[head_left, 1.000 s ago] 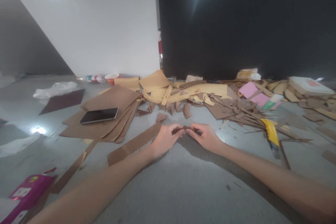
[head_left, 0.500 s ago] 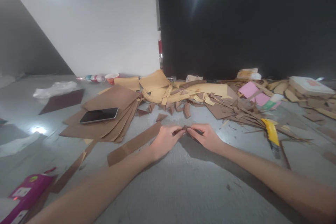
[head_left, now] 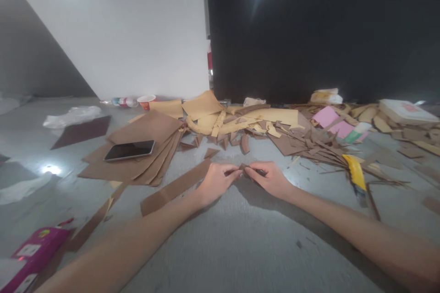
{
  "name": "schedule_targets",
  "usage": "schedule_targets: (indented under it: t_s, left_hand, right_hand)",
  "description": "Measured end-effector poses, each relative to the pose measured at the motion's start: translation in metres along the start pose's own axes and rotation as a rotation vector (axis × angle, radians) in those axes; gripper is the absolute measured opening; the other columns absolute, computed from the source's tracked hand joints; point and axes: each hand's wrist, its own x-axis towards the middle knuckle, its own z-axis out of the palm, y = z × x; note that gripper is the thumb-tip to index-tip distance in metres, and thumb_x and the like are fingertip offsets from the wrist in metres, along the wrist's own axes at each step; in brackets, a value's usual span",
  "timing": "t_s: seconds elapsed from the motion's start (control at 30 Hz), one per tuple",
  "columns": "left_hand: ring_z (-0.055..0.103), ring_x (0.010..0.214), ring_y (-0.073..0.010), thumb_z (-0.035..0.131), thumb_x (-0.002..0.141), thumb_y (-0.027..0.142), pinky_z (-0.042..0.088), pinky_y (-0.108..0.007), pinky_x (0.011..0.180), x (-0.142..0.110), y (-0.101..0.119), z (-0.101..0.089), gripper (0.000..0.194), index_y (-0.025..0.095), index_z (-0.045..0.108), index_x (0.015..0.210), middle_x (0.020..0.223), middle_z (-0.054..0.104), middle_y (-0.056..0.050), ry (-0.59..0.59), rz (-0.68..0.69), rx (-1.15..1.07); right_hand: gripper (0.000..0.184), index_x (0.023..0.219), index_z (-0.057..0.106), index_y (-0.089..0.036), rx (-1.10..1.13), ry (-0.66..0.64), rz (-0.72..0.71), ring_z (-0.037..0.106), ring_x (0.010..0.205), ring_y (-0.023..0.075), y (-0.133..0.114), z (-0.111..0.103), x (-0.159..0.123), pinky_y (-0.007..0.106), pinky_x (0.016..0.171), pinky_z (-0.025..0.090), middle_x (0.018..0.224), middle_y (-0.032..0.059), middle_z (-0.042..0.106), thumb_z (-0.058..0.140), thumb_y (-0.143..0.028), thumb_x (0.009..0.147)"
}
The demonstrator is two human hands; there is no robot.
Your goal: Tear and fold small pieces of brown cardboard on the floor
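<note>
A small brown piece (head_left: 244, 166), looking like cut cardboard or leather, is pinched between my two hands above the grey surface. My left hand (head_left: 218, 180) has thumb and fingertips closed at the piece's left side. Facing it, my right hand (head_left: 271, 177) grips the piece with thumb and forefinger; fingers cover most of it. Beside my left wrist lies a long brown strip (head_left: 175, 190). Beyond my hands are small folded brown pieces (head_left: 225, 143) and a curved one (head_left: 245, 143).
At left, a phone (head_left: 129, 150) rests on stacked brown sheets (head_left: 147, 169). A purple device (head_left: 41, 252) stands front left. On the right lie a yellow cutter (head_left: 355, 173) and a heap of brown offcuts (head_left: 312, 146). Yellow scraps (head_left: 202, 106) line the back, before a black panel (head_left: 309, 32).
Hardly anything differs. My left fingertips have shifted very slightly at the small brown piece; both hands stay in the same place.
</note>
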Motion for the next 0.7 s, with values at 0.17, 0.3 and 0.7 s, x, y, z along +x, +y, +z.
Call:
schedule_targets:
  t_s: [0.17,0.3,0.7]
  left_hand:
    - [0.06,0.066,-0.0149,0.063,0.097,0.043,0.041,-0.023,0.06,0.0015,-0.0043,0.0008,0.037,0.016,0.078,0.078,0.07,0.07,-0.001,-0.038,-0.058,-0.075]
    - [0.056,0.062,-0.0137,0.064,0.096,0.044,0.038,-0.023,0.057,0.0022,-0.0011,-0.0005,0.037,0.015,0.078,0.077,0.067,0.069,-0.002,-0.051,-0.099,-0.093]
    - [0.055,0.06,-0.0128,0.064,0.095,0.046,0.037,-0.023,0.056,0.0026,0.0037,-0.0024,0.039,0.015,0.08,0.077,0.067,0.07,-0.003,-0.07,-0.089,-0.104]
  right_hand:
    - [0.045,0.069,0.059,-0.02,-0.009,0.001,-0.025,0.048,0.064,0.0148,-0.0004,-0.0005,0.0003,0.027,0.061,0.034,0.064,-0.0013,0.051,0.05,-0.045,0.105]
    - [0.045,0.069,0.061,-0.02,-0.004,0.006,-0.039,0.05,0.063,0.0146,-0.0019,-0.0014,-0.0006,0.027,0.061,0.034,0.065,-0.001,0.053,0.05,-0.045,0.105]
    - [0.045,0.07,0.062,-0.019,-0.022,0.013,-0.044,0.05,0.064,0.0146,-0.0048,-0.0018,-0.0008,0.027,0.061,0.036,0.064,-0.001,0.053,0.049,-0.044,0.105]
